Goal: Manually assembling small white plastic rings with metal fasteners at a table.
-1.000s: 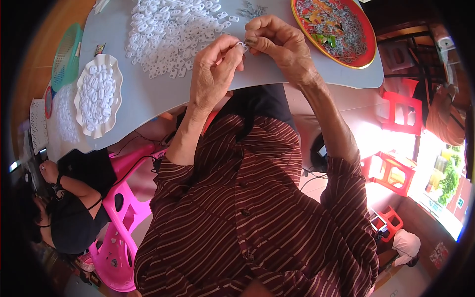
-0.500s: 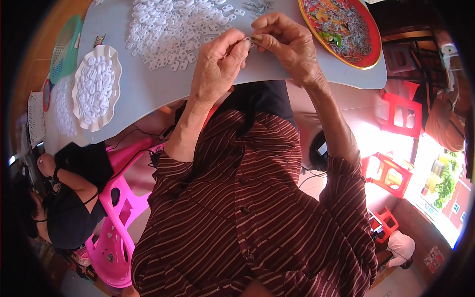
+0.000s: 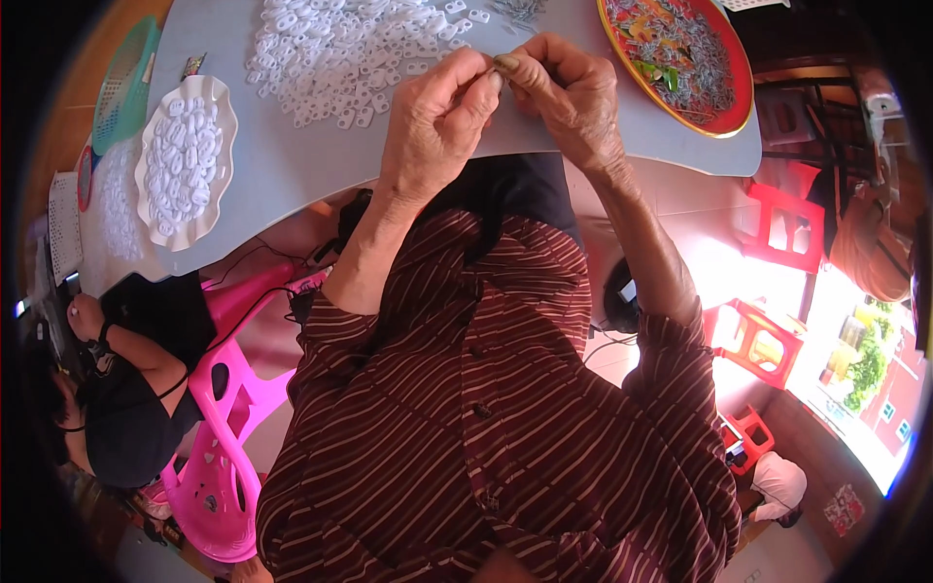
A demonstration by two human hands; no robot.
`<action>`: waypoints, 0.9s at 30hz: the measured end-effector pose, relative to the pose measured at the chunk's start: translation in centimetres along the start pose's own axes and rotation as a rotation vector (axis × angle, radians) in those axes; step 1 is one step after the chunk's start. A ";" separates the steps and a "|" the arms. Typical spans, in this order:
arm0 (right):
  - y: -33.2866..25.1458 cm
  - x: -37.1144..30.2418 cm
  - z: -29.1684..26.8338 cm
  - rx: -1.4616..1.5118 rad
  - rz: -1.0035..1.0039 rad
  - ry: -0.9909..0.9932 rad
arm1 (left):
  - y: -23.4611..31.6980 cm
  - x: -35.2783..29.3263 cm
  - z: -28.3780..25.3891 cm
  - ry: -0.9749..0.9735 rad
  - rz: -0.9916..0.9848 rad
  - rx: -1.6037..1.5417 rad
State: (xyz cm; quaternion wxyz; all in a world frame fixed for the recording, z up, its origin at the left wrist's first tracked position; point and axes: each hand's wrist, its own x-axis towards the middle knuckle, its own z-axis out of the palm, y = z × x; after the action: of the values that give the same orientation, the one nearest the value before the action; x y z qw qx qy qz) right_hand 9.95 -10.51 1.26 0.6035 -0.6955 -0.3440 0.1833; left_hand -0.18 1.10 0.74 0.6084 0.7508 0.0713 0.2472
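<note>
My left hand and my right hand meet above the grey table, thumbs and forefingers pinched tip to tip. Whatever sits between the fingertips is too small and too covered to make out. Just beyond and left of my hands spreads a heap of small white plastic pieces with holes. To the right of my right hand, a round red tray with a gold rim holds many small grey metal pins. A small pile of similar grey pins lies at the far edge of view.
A white wavy-edged dish with white oval pieces stands at the table's left, beside a green basket and a clear bag of white pieces. Another person's arm is at lower left, near a pink chair. Red stools stand at right.
My fingertips have come closer together, and the right fingers have curled in more. The view has shifted slightly, and the other person's hand has moved a little.
</note>
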 end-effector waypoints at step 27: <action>0.5 -0.5 0.6 0.172 -0.070 0.033 | 0.4 -0.2 -0.7 0.021 -0.042 -0.012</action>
State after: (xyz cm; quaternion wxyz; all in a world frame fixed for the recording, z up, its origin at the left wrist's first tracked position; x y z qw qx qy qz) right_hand 9.30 -10.42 0.56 0.6728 -0.6315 -0.3411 0.1792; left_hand -0.78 1.53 1.12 0.6172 0.7428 0.0920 0.2424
